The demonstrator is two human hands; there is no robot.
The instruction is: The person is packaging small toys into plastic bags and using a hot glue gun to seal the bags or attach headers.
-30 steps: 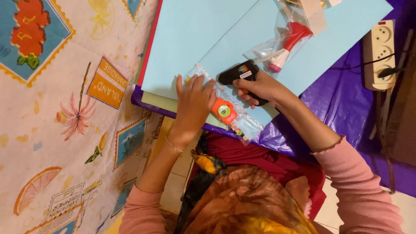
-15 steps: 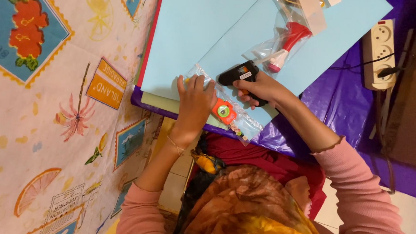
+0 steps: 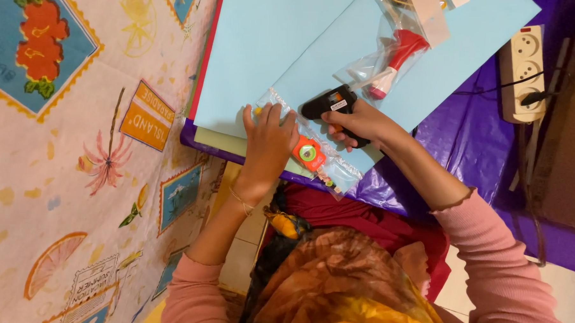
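Gripping a black glue gun (image 3: 331, 104), R hand (image 3: 359, 122) has fingers curled tight round its handle, nozzle end poking past the knuckles. L hand (image 3: 267, 142) lies flat, fingers spread, pressing a clear plastic bag (image 3: 313, 157) onto light-blue paper sheets (image 3: 272, 46). Orange round piece (image 3: 308, 152) sits inside bag, just beside L fingertips. Red-capped tube in another clear bag (image 3: 396, 57) lies beyond R fingers.

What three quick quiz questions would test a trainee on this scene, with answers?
1. True or false: the right hand grips a black glue gun.
2. What does the left hand press on? A) clear bag B) power strip C) red bottle
3. What colour is the top paper sheet?

Key: 1 true. 2 A, the clear bag. 3 light blue.
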